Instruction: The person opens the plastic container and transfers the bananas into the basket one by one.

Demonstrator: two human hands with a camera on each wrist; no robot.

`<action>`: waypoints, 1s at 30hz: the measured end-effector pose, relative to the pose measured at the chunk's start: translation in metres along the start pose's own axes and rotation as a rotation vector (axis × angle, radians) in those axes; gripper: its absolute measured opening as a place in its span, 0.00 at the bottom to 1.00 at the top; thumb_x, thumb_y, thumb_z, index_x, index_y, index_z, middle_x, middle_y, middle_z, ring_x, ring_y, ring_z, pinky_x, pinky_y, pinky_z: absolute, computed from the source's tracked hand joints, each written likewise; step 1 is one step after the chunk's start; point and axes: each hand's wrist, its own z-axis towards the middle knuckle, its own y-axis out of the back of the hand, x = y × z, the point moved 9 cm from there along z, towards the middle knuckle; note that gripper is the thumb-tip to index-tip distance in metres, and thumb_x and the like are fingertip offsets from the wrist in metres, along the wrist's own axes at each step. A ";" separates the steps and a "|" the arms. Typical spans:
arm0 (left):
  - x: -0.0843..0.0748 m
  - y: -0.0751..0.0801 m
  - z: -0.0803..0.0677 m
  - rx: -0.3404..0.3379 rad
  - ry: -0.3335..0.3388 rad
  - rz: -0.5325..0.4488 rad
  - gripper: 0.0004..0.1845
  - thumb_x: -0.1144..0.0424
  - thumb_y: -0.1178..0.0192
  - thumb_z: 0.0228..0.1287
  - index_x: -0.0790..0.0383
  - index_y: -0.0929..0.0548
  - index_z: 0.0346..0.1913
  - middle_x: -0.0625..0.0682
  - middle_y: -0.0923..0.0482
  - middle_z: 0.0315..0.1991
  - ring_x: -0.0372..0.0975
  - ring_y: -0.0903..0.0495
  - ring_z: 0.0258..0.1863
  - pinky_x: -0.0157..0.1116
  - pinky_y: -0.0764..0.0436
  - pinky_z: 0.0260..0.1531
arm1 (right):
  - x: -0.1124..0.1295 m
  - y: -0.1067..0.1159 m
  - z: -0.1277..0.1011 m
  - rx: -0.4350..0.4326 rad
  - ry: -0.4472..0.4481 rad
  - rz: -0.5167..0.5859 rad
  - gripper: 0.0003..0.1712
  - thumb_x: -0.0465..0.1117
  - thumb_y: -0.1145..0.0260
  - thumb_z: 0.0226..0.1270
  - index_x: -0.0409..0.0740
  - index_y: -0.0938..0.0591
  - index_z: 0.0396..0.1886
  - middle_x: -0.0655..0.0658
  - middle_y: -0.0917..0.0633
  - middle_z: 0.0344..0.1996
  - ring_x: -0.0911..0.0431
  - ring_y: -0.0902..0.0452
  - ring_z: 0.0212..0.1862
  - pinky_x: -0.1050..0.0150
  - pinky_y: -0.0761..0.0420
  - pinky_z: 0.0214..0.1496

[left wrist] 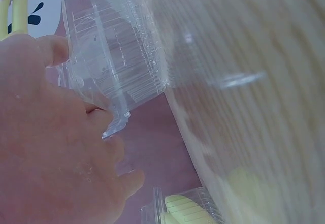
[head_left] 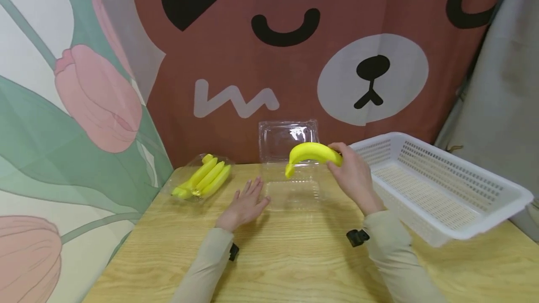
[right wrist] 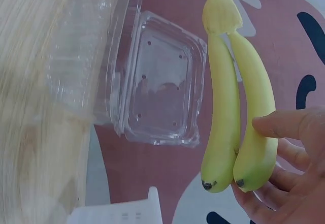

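Note:
My right hand [head_left: 353, 174] grips a bunch of two yellow bananas [right wrist: 221, 107] joined at the stem, thumb on one side and fingers behind. The bananas hang above an open clear plastic clamshell box [head_left: 292, 195], whose lid [right wrist: 165, 82] stands raised at the back. Beside the box's left side is my left hand [head_left: 244, 205], its fingers extended and spread. From the left wrist view, that hand [left wrist: 61, 132] lies at the rim of the clear box [left wrist: 111, 46]; whether it presses on the plastic I cannot tell.
Toward the back left of the wooden table [head_left: 269, 265] sits another clear box with several bananas [head_left: 210, 179] inside. A white perforated plastic basket [head_left: 501, 205] stands on the right. Behind the table hangs a brown bear-print curtain [head_left: 294, 74].

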 end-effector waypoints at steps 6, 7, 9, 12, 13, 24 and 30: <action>-0.001 0.002 -0.002 -0.010 -0.006 -0.018 0.38 0.40 0.63 0.77 0.61 0.51 0.79 0.54 0.59 0.79 0.47 0.63 0.77 0.56 0.59 0.72 | -0.011 0.016 -0.002 -0.007 -0.036 -0.034 0.25 0.37 0.32 0.66 0.42 0.25 0.61 0.38 0.18 0.49 0.46 0.23 0.37 0.53 0.26 0.34; -0.001 0.001 -0.002 -0.008 -0.004 -0.017 0.38 0.40 0.64 0.77 0.60 0.52 0.79 0.53 0.59 0.79 0.47 0.63 0.77 0.56 0.59 0.72 | -0.013 0.019 -0.002 -0.013 -0.041 -0.039 0.25 0.37 0.32 0.66 0.42 0.25 0.61 0.38 0.18 0.49 0.46 0.23 0.36 0.53 0.27 0.34; -0.002 0.001 -0.002 -0.005 -0.005 -0.013 0.38 0.39 0.64 0.77 0.59 0.53 0.79 0.52 0.60 0.79 0.46 0.64 0.77 0.55 0.60 0.72 | -0.017 0.024 -0.003 -0.024 -0.049 -0.048 0.24 0.37 0.33 0.66 0.42 0.24 0.62 0.38 0.17 0.49 0.46 0.23 0.36 0.53 0.27 0.33; -0.002 -0.001 -0.001 0.000 -0.004 -0.013 0.39 0.39 0.65 0.77 0.60 0.53 0.79 0.51 0.62 0.79 0.45 0.65 0.77 0.54 0.60 0.73 | -0.024 0.032 -0.006 -0.035 -0.057 -0.055 0.24 0.38 0.34 0.66 0.42 0.24 0.61 0.38 0.17 0.49 0.46 0.23 0.37 0.53 0.27 0.33; -0.002 -0.001 -0.002 -0.002 -0.007 -0.016 0.39 0.39 0.65 0.77 0.60 0.53 0.79 0.51 0.62 0.79 0.46 0.65 0.77 0.54 0.61 0.73 | -0.025 0.034 -0.007 -0.036 -0.059 -0.057 0.24 0.38 0.34 0.66 0.42 0.24 0.61 0.38 0.17 0.49 0.46 0.23 0.37 0.53 0.27 0.33; 0.000 0.000 -0.002 -0.018 0.001 -0.045 0.39 0.38 0.63 0.76 0.59 0.51 0.79 0.52 0.59 0.79 0.47 0.65 0.77 0.54 0.61 0.73 | -0.040 0.057 -0.016 -0.071 -0.064 -0.104 0.24 0.40 0.33 0.66 0.41 0.23 0.60 0.35 0.17 0.49 0.44 0.22 0.40 0.51 0.27 0.34; -0.002 0.001 -0.001 -0.018 -0.001 -0.032 0.39 0.38 0.63 0.76 0.60 0.51 0.79 0.52 0.59 0.79 0.47 0.64 0.77 0.55 0.60 0.72 | -0.051 0.072 -0.022 -0.064 -0.106 -0.131 0.25 0.40 0.33 0.66 0.40 0.25 0.61 0.34 0.18 0.49 0.45 0.23 0.38 0.55 0.29 0.31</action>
